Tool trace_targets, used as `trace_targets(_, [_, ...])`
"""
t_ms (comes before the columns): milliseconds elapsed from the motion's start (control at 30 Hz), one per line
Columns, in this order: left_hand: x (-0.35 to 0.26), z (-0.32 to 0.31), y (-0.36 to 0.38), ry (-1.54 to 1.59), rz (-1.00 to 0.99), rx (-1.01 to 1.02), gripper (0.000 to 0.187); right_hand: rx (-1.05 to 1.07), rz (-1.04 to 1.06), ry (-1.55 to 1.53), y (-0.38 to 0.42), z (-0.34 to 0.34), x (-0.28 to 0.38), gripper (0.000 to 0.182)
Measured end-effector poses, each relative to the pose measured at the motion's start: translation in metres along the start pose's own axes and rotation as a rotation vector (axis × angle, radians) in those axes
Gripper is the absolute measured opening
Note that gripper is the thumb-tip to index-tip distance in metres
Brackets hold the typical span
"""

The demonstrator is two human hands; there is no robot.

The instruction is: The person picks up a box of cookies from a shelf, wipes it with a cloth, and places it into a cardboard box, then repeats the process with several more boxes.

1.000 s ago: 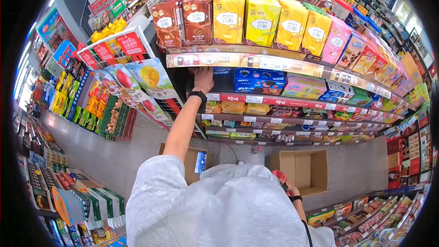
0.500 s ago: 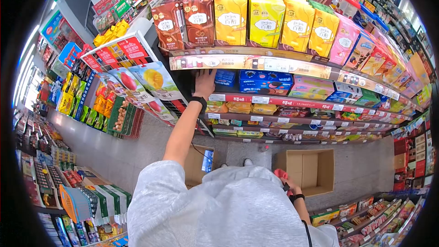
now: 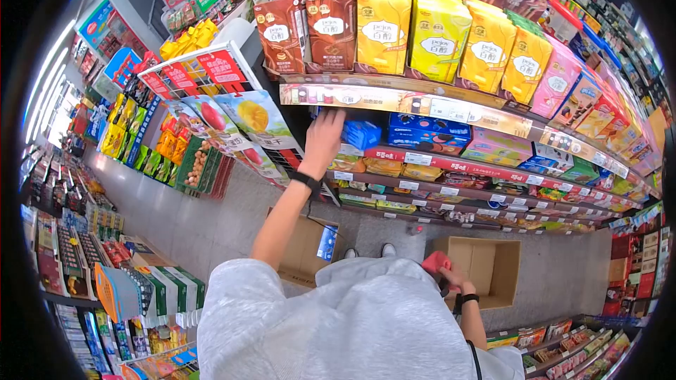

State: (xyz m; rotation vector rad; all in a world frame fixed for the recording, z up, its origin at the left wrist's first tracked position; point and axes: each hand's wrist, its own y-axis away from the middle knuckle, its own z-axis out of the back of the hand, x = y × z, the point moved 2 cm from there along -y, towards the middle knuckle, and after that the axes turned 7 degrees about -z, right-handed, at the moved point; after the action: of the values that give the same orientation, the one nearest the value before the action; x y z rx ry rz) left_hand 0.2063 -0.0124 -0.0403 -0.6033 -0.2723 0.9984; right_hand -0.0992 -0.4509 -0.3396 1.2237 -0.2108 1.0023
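At the left end of the shelf below the tall snack boxes is my left hand (image 3: 325,139), palm down, its fingers stretched in under the upper shelf. Close against its right side, a small blue packet (image 3: 362,134) sits tilted at the shelf's front edge. What lies under the fingertips is partly hidden. A larger dark-blue biscuit box (image 3: 429,132) stands further right on the same shelf. Low at my right side, my right hand (image 3: 456,279) is closed around a crumpled red cloth (image 3: 436,262).
On the floor stand an open cardboard box (image 3: 508,267) to the right and another carton (image 3: 299,260) to the left, with a blue packet inside. A wire rack with fruit posters (image 3: 246,116) borders the shelf's left end. Yellow snack boxes (image 3: 384,28) line the shelf above.
My left hand has drawn back slightly toward me, and the small blue packet has come forward and tilted over the shelf edge. The right hand has lifted the red cloth a little. The view has shifted.
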Motion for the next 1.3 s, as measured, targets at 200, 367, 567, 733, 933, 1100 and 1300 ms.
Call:
trace_targets(200, [-0.063, 0.086, 0.058, 0.111, -0.219, -0.019, 0.05, 0.031, 0.161, -0.075, 0.06, 0.05, 0.209, 0.048])
trace_targets(367, [-0.133, 0.091, 0.085, 0.417, -0.178, -0.122, 0.064, 0.268, 0.585, -0.5, 0.068, 0.019, 0.323, 0.04])
trace_targets(567, [-0.155, 0.104, 0.104, 0.342, 0.065, -0.432, 0.069, 0.859, 0.148, -0.969, 0.085, -0.066, 0.371, 0.048])
trace_targets(733, [-0.139, 0.109, 0.152, 0.34, 0.319, -0.431, 0.076, 0.891, 0.564, -0.759, 0.099, -0.055, 0.419, 0.066])
trace_targets(933, [-0.13, 0.15, 0.137, 0.249, 0.346, -0.643, 0.076, 1.135, 0.494, -0.499, 0.071, -0.104, 0.412, 0.066])
trace_targets(1100, [-0.106, 0.165, 0.137, 0.358, 0.552, -0.534, 0.067, 0.971, 0.548, -0.399, 0.082, -0.121, 0.42, 0.069])
trace_targets(1300, [-0.128, 0.131, 0.159, 0.569, 0.549, -0.397, 0.073, 0.862, 0.707, -0.627, 0.092, -0.088, 0.473, 0.062])
